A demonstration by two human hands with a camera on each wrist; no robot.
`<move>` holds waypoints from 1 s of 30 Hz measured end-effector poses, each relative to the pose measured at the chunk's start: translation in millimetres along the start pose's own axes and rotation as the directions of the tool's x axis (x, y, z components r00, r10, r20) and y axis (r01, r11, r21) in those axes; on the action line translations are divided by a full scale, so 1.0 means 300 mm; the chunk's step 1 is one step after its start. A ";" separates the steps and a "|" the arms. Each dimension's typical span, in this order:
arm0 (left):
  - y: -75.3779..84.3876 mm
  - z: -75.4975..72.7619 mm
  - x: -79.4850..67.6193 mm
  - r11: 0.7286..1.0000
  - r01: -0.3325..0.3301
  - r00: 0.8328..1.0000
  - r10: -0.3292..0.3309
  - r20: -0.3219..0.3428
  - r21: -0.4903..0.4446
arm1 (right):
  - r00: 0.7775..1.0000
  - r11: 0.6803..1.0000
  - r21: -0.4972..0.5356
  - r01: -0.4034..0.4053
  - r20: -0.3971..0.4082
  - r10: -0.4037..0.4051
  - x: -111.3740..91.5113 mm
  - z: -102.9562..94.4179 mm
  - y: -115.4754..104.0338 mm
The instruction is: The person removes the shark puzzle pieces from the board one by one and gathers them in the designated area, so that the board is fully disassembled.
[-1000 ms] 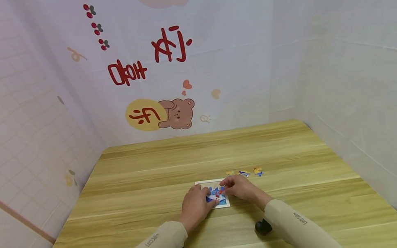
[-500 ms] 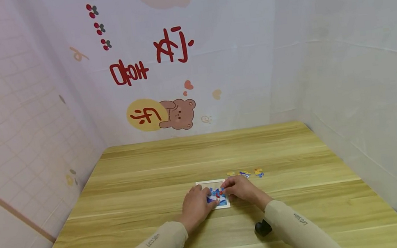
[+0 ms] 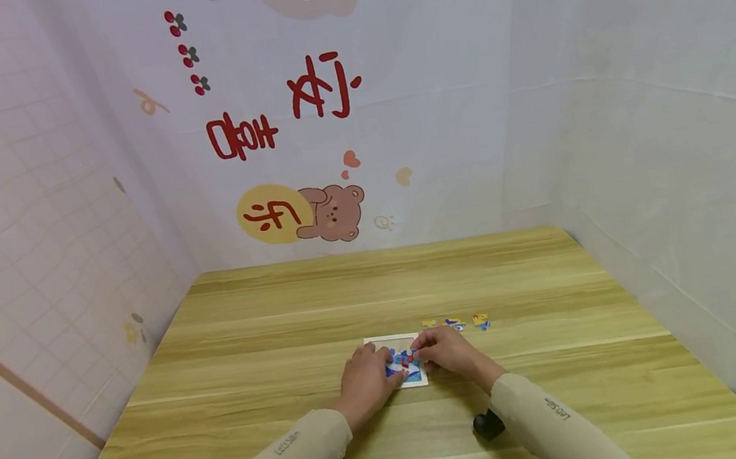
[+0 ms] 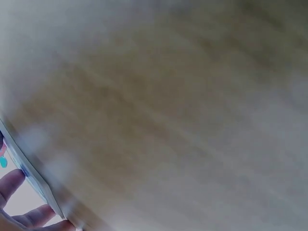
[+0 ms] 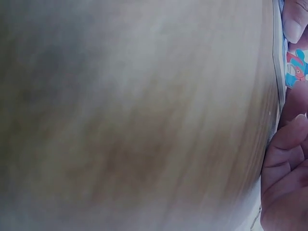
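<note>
A small jigsaw puzzle in a white-rimmed tray (image 3: 391, 337) lies on the table before me, its lower part filled with blue, white and red picture pieces (image 3: 415, 374). My left hand (image 3: 366, 381) rests over the tray's left side, thumb and fingers spread across it. In the left wrist view its fingertips lie along the tray's edge (image 4: 34, 177). At the right rim, the thumb and fingers of my right hand (image 3: 448, 349) pinch a puzzle piece (image 5: 297, 68), red and blue with a fish face in the right wrist view.
Several loose puzzle pieces lie just beyond my right hand, among them a yellow and blue one (image 3: 480, 320) and a blue and white one (image 3: 453, 322). The wooden table (image 3: 269, 318) meets printed fabric walls at the back and sides.
Both hands keep nearly the same place at the tray; the right fingertips shift only slightly. The whole view has drifted a little down and to the right.
</note>
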State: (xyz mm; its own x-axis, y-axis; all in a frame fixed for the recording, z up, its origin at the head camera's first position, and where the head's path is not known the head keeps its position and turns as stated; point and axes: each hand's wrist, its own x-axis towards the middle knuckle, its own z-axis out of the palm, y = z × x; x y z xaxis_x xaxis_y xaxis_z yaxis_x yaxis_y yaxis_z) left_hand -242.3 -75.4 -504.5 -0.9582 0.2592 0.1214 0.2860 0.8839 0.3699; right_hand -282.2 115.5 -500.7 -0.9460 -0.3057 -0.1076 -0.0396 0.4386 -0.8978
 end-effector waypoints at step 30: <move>0.015 0.002 0.005 1.000 0.014 1.000 -0.014 -0.020 -0.025 | 0.986 0.983 0.143 -0.116 -0.104 0.132 -0.057 -0.152 0.080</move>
State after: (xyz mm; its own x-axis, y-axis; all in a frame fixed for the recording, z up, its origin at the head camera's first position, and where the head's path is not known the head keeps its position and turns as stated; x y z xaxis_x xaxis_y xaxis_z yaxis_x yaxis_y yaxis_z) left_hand -242.4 -70.8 -503.3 -0.9618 0.2387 0.1341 0.2728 0.8774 0.3946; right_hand -281.7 169.6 -500.9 -0.9712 -0.1560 -0.1800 0.1171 0.3453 -0.9311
